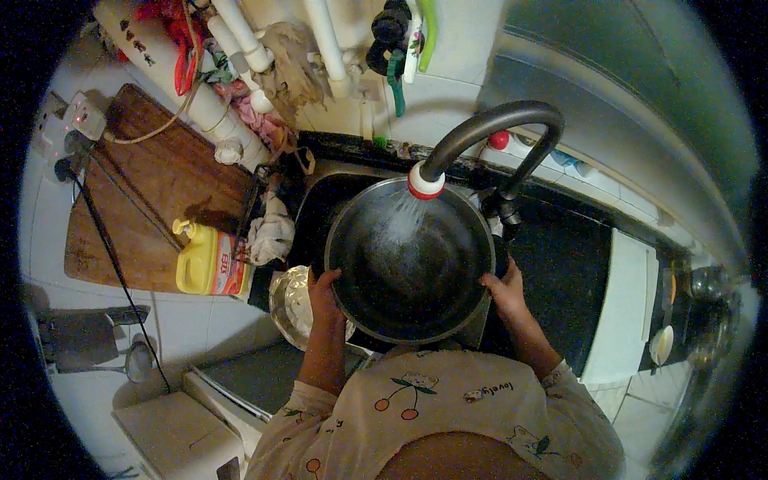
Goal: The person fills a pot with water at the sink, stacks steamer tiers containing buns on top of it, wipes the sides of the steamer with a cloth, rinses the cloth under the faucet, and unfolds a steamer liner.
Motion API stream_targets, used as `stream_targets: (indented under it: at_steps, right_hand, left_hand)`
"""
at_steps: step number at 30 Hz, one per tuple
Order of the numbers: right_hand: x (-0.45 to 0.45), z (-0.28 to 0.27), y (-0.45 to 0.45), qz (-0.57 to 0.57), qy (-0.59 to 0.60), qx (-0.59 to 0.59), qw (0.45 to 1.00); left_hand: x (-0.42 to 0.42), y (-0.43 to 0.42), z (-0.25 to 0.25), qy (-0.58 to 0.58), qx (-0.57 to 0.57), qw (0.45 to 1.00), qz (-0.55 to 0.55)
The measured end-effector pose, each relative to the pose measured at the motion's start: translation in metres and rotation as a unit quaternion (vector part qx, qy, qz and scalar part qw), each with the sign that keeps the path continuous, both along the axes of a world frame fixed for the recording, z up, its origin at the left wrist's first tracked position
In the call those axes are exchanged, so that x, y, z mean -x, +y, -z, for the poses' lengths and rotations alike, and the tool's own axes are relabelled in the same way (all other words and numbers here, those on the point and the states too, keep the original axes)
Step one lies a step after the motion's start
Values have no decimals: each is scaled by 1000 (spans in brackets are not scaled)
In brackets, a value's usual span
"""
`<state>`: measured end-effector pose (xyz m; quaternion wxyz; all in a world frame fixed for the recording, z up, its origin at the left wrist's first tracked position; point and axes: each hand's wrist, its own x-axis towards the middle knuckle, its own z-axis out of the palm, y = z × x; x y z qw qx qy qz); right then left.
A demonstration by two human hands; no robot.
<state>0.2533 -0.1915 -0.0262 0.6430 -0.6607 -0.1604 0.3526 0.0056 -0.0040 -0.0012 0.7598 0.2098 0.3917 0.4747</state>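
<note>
A dark round wok [432, 296] is held over the sink, with its inside facing up. My left hand [325, 296] grips its left rim, the thumb over the edge and the other fingers hidden beneath. On the opposite rim my right hand [506, 292] has the same kind of hold. Water sprays into the wok from the red and white nozzle [426, 182] of a curved dark faucet [500, 112]. Beside my left forearm stands a shiny metal basin [290, 304], partly covered by the arm.
A yellow pump bottle [210, 260] stands left of the sink, close to a crumpled cloth [270, 228]. Farther left is a large wooden board [144, 216]. Dark countertop [560, 280] lies to the right, with a white board [620, 308] beyond. Brushes [392, 56] hang on the wall.
</note>
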Motion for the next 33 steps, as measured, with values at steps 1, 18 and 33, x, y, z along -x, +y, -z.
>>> stream_targets:
  at_steps: [1,18,33]
  right_hand:
    - [-3,6,-1,-7,-9,13,1000]
    - [0,-5,5,2,-10,-17,1000]
    - [-5,1,3,-10,-9,-13,1000]
  left_hand:
    - [0,0,2,10,9,1000,-6]
    - [-1,0,0,-16,0,1000,-1]
    - [-2,-1,-1,-1,-2,1000,-1]
